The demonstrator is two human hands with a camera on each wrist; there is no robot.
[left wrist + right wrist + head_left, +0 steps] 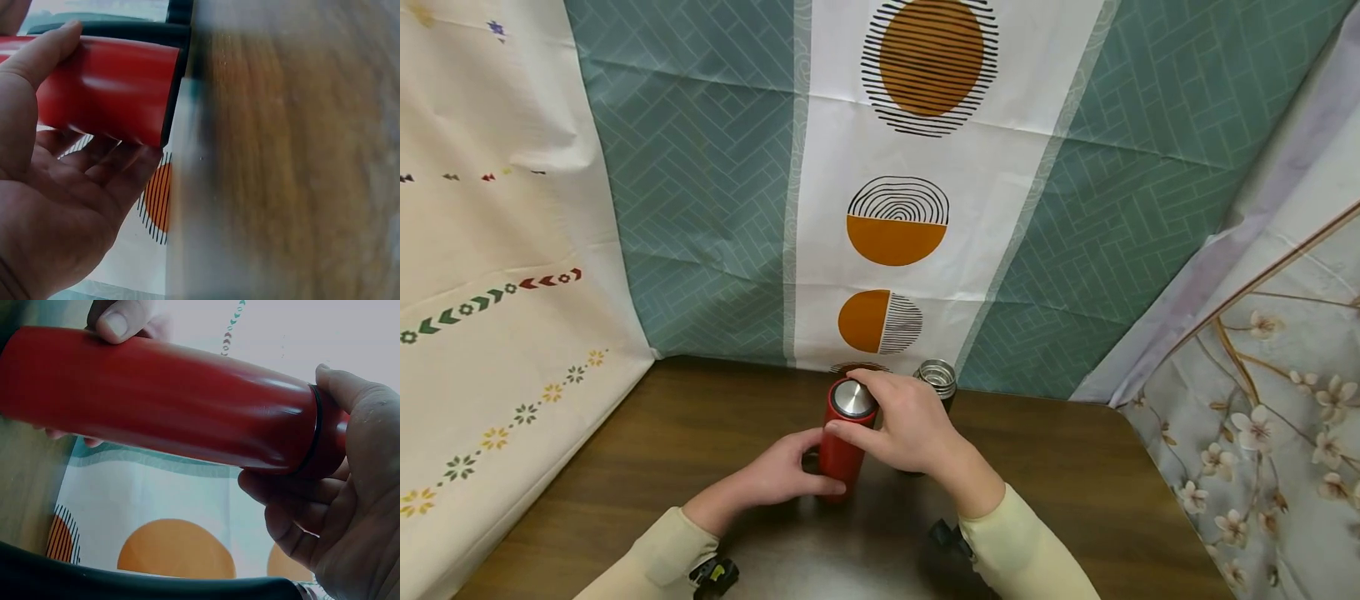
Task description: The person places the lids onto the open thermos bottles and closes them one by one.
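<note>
The fingers of the right hand [910, 425] curl round the top of the red flask [841, 457], at its steel-topped cap [855, 398]. Those of the left hand [775, 473] are bent round its lower body, thumb opposite. The flask is upright above the brown surface [1060, 483]; whether its base touches, I cannot tell. Just beside, partly behind the right hand, stands a dark flask [937, 377], its steel mouth uncovered. Beyond hangs a patterned cloth [700, 208].
</note>
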